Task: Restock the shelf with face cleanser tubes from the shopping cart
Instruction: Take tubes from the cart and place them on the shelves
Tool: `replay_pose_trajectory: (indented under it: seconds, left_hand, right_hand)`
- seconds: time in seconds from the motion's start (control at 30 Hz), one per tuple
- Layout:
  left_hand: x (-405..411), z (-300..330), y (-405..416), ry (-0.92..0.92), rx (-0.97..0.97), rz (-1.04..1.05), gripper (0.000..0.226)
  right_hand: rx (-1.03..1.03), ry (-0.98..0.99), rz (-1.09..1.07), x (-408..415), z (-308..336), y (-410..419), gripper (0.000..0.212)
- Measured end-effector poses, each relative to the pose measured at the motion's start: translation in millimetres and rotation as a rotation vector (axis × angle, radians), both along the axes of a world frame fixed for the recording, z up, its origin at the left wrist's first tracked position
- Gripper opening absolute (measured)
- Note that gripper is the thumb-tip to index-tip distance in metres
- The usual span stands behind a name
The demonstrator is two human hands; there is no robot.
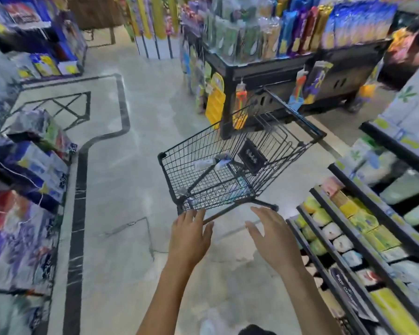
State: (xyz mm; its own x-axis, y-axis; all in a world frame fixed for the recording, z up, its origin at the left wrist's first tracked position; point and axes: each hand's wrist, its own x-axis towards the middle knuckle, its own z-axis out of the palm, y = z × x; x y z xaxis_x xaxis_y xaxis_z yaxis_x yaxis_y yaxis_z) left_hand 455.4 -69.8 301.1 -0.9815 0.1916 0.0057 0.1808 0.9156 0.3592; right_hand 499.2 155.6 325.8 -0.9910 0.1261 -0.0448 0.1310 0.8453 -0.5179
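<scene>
Both arms reach forward over a pale, marbled stone floor (136, 180), glossy, with a cracked patch near the bottom of the view. The left hand (189, 235) and right hand (273, 238) are both flat with fingers straight and loosely spread, holding nothing, just short of the near end of the shopping cart (232, 165). It's a black wire-mesh basket on a thin metal frame, tilted in the wide-angle view. A few face cleanser tubes (211, 162) lie in the cart, whitish and too blurry to read. On the right, the shelf (344, 240) has dark rails and soft-looking yellow and white packs. A dark inlaid border strip (79, 201) runs along the floor on the left beside blurred stacked goods. Further back, a black display stand (264, 68) holds hanging packets.
</scene>
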Motion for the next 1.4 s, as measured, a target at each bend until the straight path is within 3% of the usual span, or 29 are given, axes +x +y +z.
replay_pose_trajectory:
  seconds: [0.3, 0.63, 0.97, 1.27, 1.4]
  left_hand:
    - [-99, -23, 21, -0.117, -0.016, -0.038, 0.045]
    - [-246, -37, 66, -0.17, -0.041, -0.004, 0.047]
    - [-362, -90, 73, -0.364, -0.032, 0.102, 0.047]
    - [-497, -178, 71, -0.539, 0.024, 0.184, 0.052]
    - [-551, -241, 75, -0.722, 0.316, 0.465, 0.052]
  right_hand:
    - [-0.053, -0.069, -0.039, -90, -13, 15, 0.05]
    - [-0.066, -0.209, 0.026, -265, -28, 57, 0.049]
    - [-0.126, -0.368, 0.045, -424, -81, 52, 0.05]
    - [-0.389, -0.577, -0.255, -546, -177, 38, 0.041]
    - [-0.529, -0.645, -0.438, -593, -235, 33, 0.043]
